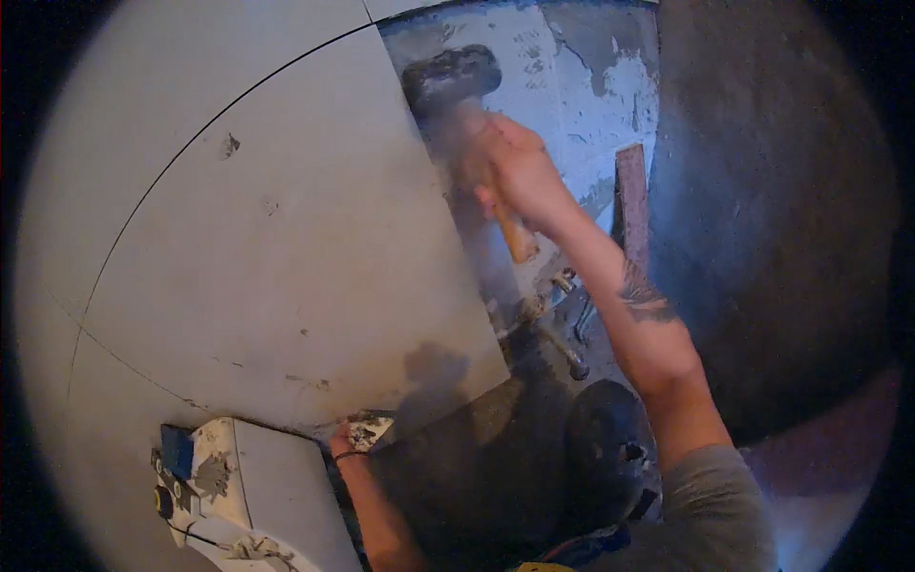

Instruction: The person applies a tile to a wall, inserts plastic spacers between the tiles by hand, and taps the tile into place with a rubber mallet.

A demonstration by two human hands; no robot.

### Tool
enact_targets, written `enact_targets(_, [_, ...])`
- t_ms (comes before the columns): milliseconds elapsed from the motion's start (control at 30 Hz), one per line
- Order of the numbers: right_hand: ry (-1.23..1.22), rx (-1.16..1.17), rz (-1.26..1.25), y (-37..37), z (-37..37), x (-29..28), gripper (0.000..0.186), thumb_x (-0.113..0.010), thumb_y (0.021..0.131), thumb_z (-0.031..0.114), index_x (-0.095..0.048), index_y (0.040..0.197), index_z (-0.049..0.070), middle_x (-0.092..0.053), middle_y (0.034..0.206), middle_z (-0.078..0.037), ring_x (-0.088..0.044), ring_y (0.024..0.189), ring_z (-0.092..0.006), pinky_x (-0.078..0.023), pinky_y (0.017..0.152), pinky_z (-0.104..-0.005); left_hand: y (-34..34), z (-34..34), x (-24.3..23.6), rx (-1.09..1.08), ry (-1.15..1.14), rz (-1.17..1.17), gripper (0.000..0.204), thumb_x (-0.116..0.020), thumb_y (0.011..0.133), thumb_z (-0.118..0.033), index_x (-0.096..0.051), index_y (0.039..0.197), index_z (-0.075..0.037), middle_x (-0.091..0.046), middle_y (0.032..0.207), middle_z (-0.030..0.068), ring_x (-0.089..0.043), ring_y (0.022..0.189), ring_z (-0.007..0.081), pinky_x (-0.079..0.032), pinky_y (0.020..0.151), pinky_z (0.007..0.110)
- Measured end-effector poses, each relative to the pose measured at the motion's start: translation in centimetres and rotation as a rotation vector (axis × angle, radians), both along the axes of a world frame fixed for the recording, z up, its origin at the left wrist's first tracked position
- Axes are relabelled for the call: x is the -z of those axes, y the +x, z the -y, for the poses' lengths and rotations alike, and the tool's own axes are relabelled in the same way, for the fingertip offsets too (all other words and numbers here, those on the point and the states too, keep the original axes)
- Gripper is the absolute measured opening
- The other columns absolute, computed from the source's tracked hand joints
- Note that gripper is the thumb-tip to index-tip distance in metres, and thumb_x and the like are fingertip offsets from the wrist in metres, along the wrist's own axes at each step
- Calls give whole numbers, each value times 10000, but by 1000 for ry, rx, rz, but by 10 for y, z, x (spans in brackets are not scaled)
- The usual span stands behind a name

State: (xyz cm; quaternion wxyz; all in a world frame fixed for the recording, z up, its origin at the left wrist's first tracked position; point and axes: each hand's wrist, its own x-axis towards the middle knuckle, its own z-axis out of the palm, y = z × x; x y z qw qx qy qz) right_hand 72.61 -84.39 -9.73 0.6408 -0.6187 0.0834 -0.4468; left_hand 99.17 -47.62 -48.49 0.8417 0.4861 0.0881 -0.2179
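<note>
My right hand (519, 167) is closed round the wooden handle of a mallet (454, 74). The mallet's dark, blunt head lies over the right edge of a large pale tile (305, 238) and the mortar-streaked strip beside it. Motion blurs the head's lower side and the fingers around the handle. Low in the picture, my left hand (344, 442), with a dark band at the wrist, is at the tile's near edge. Its fingers seem closed on a small, flat, pale piece (370, 432) smeared with dark material; what the piece is I cannot make out.
A white boxy item (276, 477) with a blue block and dark knob stands at lower left. Pipe fittings (564, 353) stick out right of the tile, near a narrow reddish strip (632, 205). A dark wall-like surface (772, 219) bounds the right side.
</note>
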Motion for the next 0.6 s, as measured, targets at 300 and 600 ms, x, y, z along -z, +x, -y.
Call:
enact_targets(300, [-42, -85, -23, -5, 0, -5, 298, -485, 908, 376, -466, 882, 79, -479, 698, -29, -440, 433, -97, -390, 362, -269, 7, 0, 7, 13, 7, 28, 333, -501, 848, -191, -558, 1090, 31, -623, 1029, 140, -615, 901, 295, -507, 787, 419])
enact_targets(600, [-119, -48, -80, -8, 13, -10, 300, -475, 912, 354, -465, 858, 58, -470, 662, -42, -431, 412, -109, -393, 358, -273, 14, -5, 12, 36, 47, 61, 347, -512, 848, -244, -577, 1081, 5, -638, 1020, 106, -619, 909, 265, -503, 786, 382])
